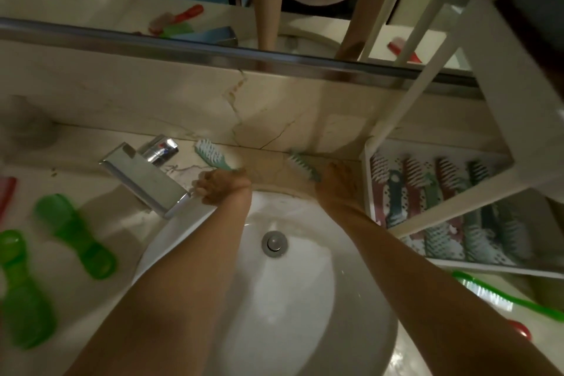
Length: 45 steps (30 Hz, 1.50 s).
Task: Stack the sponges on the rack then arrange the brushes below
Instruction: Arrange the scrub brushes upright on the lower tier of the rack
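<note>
My left hand [220, 187] is closed around the handle of a teal brush with white bristles [210, 156], just right of the tap. Behind the basin, my right hand [337, 185] grips the handle of a second teal brush [302, 164]. Both brushes point up toward the back wall. The white rack [500, 119] stands at the right. Its lower shelf [367, 186] holds several brushes, teal and dark red, lying side by side [427, 189]. No sponge shows clearly on the upper shelf from here.
A chrome tap [146, 177] juts over the white basin [290, 284]. Green brushes [76, 235] and a red one [6, 195] lie on the left counter. A long green brush [506, 299] and a red object [520, 330] lie at the right. A mirror [213, 9] runs above.
</note>
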Each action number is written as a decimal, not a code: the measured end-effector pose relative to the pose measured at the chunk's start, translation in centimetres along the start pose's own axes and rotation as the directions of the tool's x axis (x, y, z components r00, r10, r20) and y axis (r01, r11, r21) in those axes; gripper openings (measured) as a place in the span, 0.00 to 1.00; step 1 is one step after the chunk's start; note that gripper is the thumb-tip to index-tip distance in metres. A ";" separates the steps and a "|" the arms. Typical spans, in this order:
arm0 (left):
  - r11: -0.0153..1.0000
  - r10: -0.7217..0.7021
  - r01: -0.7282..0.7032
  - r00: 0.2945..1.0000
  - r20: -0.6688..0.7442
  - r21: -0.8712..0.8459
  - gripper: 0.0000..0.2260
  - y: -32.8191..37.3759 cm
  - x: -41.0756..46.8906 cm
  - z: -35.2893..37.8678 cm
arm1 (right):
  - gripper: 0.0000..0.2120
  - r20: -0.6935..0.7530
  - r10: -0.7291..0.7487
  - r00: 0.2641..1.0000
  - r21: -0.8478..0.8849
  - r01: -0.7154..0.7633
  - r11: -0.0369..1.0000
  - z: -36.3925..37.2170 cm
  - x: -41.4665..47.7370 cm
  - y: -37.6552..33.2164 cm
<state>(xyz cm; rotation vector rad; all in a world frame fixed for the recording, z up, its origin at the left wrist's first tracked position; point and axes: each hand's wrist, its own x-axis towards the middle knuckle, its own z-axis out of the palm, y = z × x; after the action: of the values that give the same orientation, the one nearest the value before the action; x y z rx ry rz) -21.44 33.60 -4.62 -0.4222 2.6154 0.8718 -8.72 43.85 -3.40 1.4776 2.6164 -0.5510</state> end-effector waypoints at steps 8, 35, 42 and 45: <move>0.981 0.081 -0.082 0.997 -0.017 -0.175 0.15 -2.1 -2.4 -0.9 | 0.16 0.045 -0.040 0.998 0.007 0.040 0.999 -2.1 -3.0 -1.0; 0.759 0.647 -0.615 0.748 0.149 -0.215 0.23 -15.0 -23.0 -4.2 | 0.09 0.093 0.135 0.986 0.658 -0.163 0.735 -8.3 -20.1 18.0; 0.740 0.655 -0.493 0.681 0.327 -0.457 0.16 -10.7 -28.1 -1.6 | 0.10 -0.072 0.058 0.996 0.376 -0.027 0.926 -11.2 -17.1 21.5; 0.723 0.655 -0.425 0.672 0.345 -0.545 0.17 -8.8 -29.5 -0.2 | 0.16 -0.148 -0.001 0.989 0.269 0.042 0.962 -12.9 -15.2 22.2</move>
<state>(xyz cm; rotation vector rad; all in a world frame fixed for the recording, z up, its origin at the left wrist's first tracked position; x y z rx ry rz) 8.26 31.62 3.22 0.5178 2.0206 1.5176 19.36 46.42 6.46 1.6230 2.7618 -0.8659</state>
